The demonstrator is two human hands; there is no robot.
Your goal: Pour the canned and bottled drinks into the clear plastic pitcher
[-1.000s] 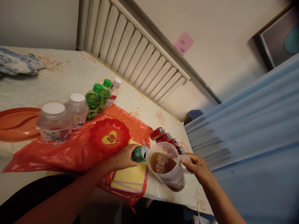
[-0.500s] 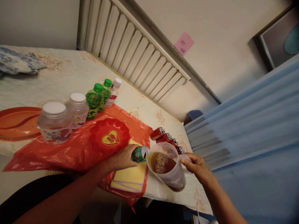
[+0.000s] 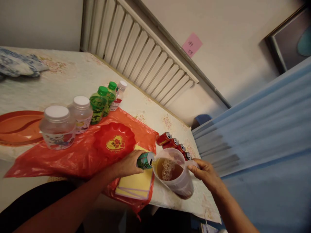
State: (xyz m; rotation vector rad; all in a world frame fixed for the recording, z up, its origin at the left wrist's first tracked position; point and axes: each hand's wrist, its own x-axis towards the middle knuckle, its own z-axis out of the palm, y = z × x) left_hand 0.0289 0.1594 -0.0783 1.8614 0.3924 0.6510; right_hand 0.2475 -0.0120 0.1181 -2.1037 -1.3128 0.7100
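My left hand [image 3: 130,163] is wrapped round a green can [image 3: 145,160], which is tipped so that its open top meets the rim of a clear plastic pitcher [image 3: 173,176]. A thin yellowish stream shows at the can's mouth. Brown liquid with a patch of foam fills part of the pitcher. My right hand [image 3: 202,171] grips the pitcher's handle on the right side. Several opened red cans [image 3: 165,138] stand in a row just behind the pitcher. Yellow cloths [image 3: 136,186] lie below the green can.
A red scalloped dish [image 3: 115,140] sits on a red plastic sheet [image 3: 65,161]. Farther left are two white-lidded jars [image 3: 58,129], green-capped bottles [image 3: 98,105], a white-capped bottle [image 3: 119,95] and an orange tray [image 3: 19,127]. A radiator [image 3: 145,55] and blue curtain [image 3: 262,145] border the table.
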